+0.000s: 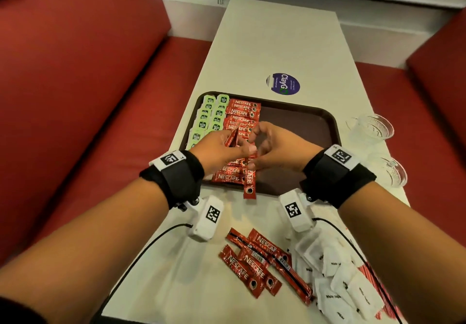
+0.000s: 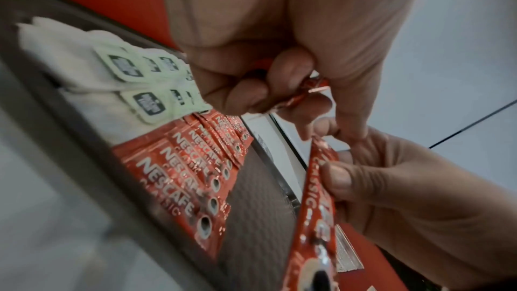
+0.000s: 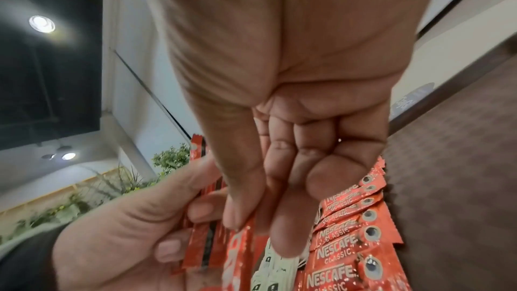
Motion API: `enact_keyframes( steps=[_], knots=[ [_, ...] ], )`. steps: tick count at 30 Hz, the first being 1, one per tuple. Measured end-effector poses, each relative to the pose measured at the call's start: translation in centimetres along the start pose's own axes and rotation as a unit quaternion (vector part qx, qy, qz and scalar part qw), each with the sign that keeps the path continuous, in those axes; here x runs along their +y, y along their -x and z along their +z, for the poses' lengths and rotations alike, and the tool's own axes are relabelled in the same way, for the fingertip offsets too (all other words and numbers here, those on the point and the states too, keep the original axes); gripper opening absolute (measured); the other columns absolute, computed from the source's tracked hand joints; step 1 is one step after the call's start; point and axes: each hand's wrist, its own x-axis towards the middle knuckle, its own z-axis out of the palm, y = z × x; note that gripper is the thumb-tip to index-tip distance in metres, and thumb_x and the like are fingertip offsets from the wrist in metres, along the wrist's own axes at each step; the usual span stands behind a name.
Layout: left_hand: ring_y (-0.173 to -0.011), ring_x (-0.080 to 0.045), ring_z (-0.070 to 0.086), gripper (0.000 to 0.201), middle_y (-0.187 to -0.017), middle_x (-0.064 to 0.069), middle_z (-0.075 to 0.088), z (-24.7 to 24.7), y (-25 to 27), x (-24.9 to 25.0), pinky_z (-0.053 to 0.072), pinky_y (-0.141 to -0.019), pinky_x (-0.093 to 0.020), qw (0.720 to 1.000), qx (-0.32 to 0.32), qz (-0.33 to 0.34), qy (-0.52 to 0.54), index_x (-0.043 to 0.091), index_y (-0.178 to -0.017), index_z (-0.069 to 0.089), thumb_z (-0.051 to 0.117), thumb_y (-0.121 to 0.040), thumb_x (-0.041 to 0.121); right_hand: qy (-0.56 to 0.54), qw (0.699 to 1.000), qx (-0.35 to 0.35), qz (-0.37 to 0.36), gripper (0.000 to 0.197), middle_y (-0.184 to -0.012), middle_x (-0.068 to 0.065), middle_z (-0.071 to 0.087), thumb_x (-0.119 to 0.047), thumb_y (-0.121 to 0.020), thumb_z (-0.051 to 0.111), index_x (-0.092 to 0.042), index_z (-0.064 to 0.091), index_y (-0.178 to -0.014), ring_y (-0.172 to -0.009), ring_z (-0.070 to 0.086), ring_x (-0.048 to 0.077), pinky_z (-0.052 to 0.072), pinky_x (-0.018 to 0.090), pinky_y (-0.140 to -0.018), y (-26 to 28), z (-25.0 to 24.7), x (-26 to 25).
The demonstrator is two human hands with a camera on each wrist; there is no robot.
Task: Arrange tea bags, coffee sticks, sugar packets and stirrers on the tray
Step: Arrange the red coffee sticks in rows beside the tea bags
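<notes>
A brown tray [image 1: 297, 121] holds two columns of green tea bags [image 1: 209, 118] on its left, with a column of red Nescafe coffee sticks [image 1: 242, 111] beside them. Both hands hover over the near half of the tray. My left hand [image 1: 222, 147] grips a small bunch of coffee sticks [image 1: 231, 139], seen curled in its fingers [image 2: 268, 87] in the left wrist view. My right hand [image 1: 272, 147] pinches one coffee stick [image 1: 249, 183] between thumb and forefinger; the stick hangs down past the tray's near rim. That same stick [image 2: 318, 196] shows close up beside the tray's rows.
Loose coffee sticks [image 1: 257, 263] lie on the white table near me, white sugar packets [image 1: 335, 280] to their right, with red-striped thin pieces [image 1: 375, 280] at the right edge. Two glass cups [image 1: 370, 126] stand right of the tray. Red benches flank the table.
</notes>
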Motion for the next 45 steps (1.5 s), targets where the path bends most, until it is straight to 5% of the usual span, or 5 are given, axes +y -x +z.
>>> enact_keyframes(
  steps=[9, 18, 31, 39, 45],
  knots=[
    [-0.091, -0.016, 0.066, 0.010, -0.090, 0.001, 0.072, -1.8, -3.3, 0.1, 0.049, -0.090, -0.035, 0.985, 0.145, 0.013, 0.097, 0.018, -0.080, 0.066, 0.069, -0.088, 0.023, -0.123, 0.991, 0.047, 0.000, 0.024, -0.081, 0.011, 0.068, -0.012, -0.083, 0.073, -0.011, 0.057, -0.101, -0.070, 0.070, 0.018, 0.056, 0.025, -0.061, -3.0, 0.2, 1.3],
    [-0.047, -0.002, 0.043, 0.022, -0.061, 0.011, 0.051, -3.3, -4.6, -0.9, 0.036, -0.049, -0.021, 0.964, 0.229, -0.032, 0.134, 0.019, -0.074, 0.057, 0.063, -0.092, 0.030, -0.312, 0.939, 0.141, 0.017, 0.007, -0.071, 0.010, 0.065, 0.000, -0.085, 0.067, 0.001, 0.065, -0.091, -0.060, 0.062, 0.014, 0.053, 0.018, -0.055, -5.8, -0.8, 3.3],
    [-0.040, -0.007, 0.029, 0.011, -0.093, -0.004, 0.074, -4.4, -5.4, -2.2, 0.027, -0.042, -0.022, 0.966, 0.180, -0.070, 0.170, 0.010, -0.097, 0.056, 0.045, -0.101, 0.012, -0.121, 0.941, 0.292, 0.119, 0.014, -0.086, 0.009, 0.069, -0.011, -0.087, 0.069, -0.007, 0.064, -0.099, -0.056, 0.054, 0.011, 0.044, 0.021, -0.050, -13.1, -4.0, 6.4],
    [-0.037, 0.002, 0.047, 0.008, -0.098, -0.015, 0.071, -4.3, -5.8, -2.6, 0.037, -0.042, -0.009, 0.965, 0.200, -0.038, 0.164, 0.005, -0.096, 0.056, 0.051, -0.099, 0.011, 0.061, 0.944, 0.291, 0.143, 0.024, -0.085, 0.002, 0.069, -0.032, -0.077, 0.078, -0.016, 0.062, -0.085, -0.075, 0.063, 0.019, 0.056, 0.041, -0.076, -14.6, -4.6, 7.2],
    [-0.067, -0.002, 0.065, 0.003, -0.088, -0.007, 0.072, -4.2, -6.4, -3.1, 0.049, -0.065, -0.016, 0.974, 0.180, -0.024, 0.135, 0.011, -0.091, 0.062, 0.062, -0.092, 0.013, 0.068, 0.965, 0.255, 0.011, 0.023, -0.091, 0.001, 0.068, -0.040, -0.088, 0.064, -0.017, 0.064, -0.093, -0.085, 0.063, 0.017, 0.051, 0.034, -0.075, -12.7, -4.3, 3.4]
  ],
)
